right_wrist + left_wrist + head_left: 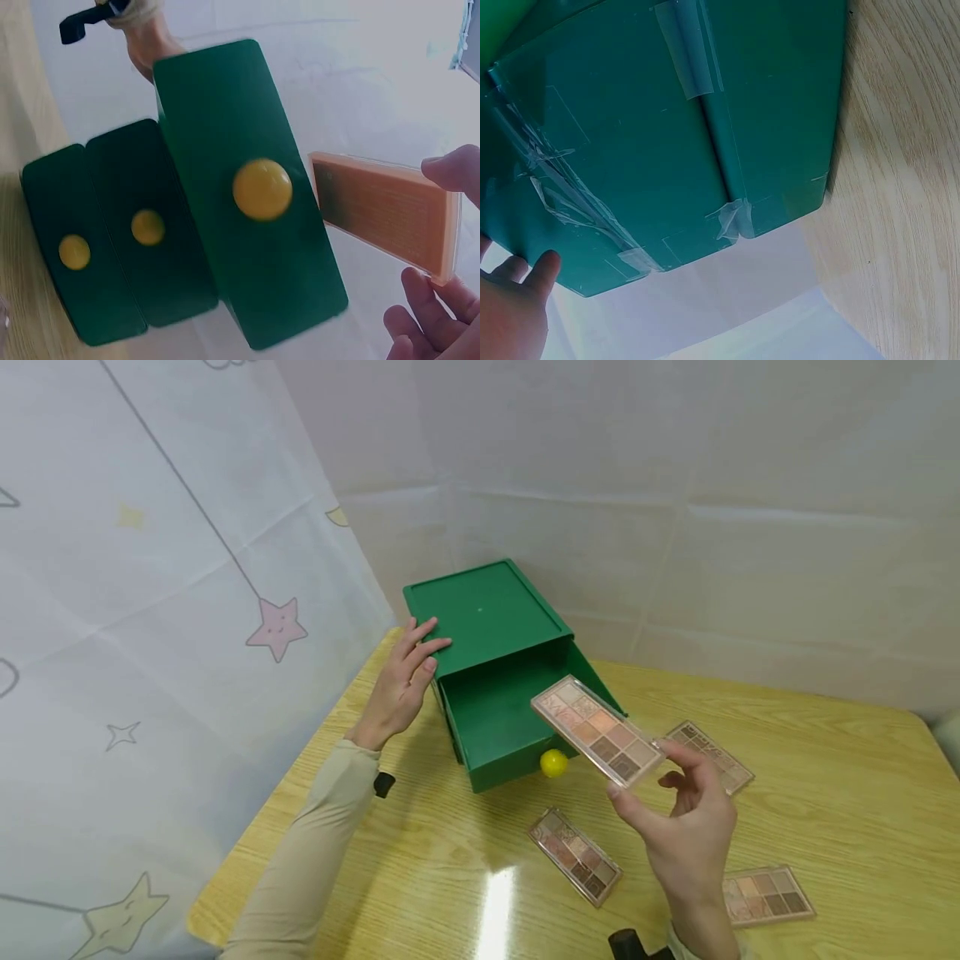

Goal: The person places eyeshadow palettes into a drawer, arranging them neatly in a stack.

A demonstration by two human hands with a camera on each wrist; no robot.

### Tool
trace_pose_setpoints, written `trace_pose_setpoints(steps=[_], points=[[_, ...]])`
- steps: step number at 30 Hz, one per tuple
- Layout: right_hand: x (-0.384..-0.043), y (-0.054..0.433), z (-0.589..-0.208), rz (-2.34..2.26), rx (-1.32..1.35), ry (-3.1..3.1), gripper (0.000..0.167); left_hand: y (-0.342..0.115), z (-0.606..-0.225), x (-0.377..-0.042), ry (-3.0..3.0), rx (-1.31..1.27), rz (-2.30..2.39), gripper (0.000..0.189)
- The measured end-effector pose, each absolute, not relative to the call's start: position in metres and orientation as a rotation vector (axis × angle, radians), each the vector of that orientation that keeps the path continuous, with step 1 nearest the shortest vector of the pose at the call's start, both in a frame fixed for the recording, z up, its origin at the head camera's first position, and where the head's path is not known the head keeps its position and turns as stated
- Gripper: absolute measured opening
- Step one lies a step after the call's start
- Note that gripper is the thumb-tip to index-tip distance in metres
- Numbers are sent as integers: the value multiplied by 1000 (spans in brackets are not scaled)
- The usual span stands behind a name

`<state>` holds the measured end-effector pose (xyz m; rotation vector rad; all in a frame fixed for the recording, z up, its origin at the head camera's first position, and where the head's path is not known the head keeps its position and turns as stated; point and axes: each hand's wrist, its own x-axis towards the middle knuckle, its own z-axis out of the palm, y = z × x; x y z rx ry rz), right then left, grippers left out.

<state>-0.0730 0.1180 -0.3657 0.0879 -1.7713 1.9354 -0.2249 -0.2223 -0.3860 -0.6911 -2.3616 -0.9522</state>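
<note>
My right hand [693,827] pinches an eyeshadow palette [597,732] by its near end, between thumb and fingers. The palette tilts over the front right corner of a pulled-out green drawer [498,718] with a yellow knob [553,763]. In the right wrist view the palette's plain back [382,210] faces the camera, beside the top drawer front [247,262]. My left hand [397,689] rests on the left top edge of the green drawer cabinet [487,610], fingers extended. Taped seams run along the cabinet's side [645,150] in the left wrist view.
Three more palettes lie on the wooden table [847,760]: one in front of the drawer [576,856], one behind my right hand [708,756], one at the right wrist [768,895]. Two lower drawers [150,225] are closed. Pale cloth hangs behind.
</note>
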Motion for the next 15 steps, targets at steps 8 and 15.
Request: trace_pose_setpoints(steps=[8, 15], points=[[-74, 93, -362, 1789, 184, -1900, 62, -221, -387, -225, -2360, -688, -954, 46], [-72, 75, -365, 1667, 254, -1957, 63, -219, -387, -226, -2351, -693, -944, 49]])
